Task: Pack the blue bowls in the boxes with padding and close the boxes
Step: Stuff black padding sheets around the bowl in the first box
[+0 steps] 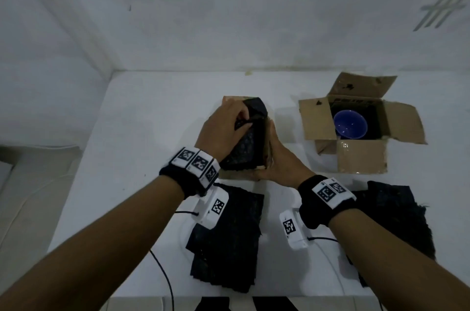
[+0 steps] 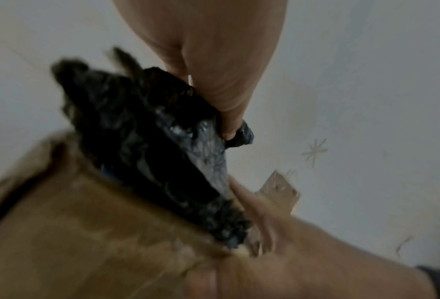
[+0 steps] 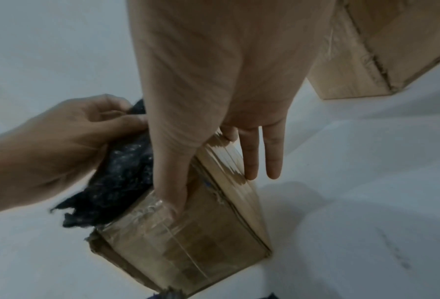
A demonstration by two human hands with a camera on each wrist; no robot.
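Two cardboard boxes stand on the white table. The left box (image 1: pixel 267 158) is stuffed with black bubble padding (image 1: pixel 250 137). My left hand (image 1: pixel 237 120) grips the padding's top edge from the left; the left wrist view shows its fingers (image 2: pixel 223 97) pinching the padding (image 2: pixel 149 141) above the box (image 2: pixel 85 232). My right hand (image 1: pixel 273 150) rests with straight fingers (image 3: pixel 262 153) on the box's right flap (image 3: pixel 229 161), thumb on its taped front. Whatever lies under the padding is hidden. The right box (image 1: pixel 361 158) stands open with a blue bowl (image 1: pixel 350 124) inside on black padding.
Two piles of black padding sheets lie near the front edge, one on the left (image 1: pixel 226 237) and one on the right (image 1: pixel 396 219). White walls close in the table behind and to the left. Cables (image 1: pixel 162 275) trail off the front edge.
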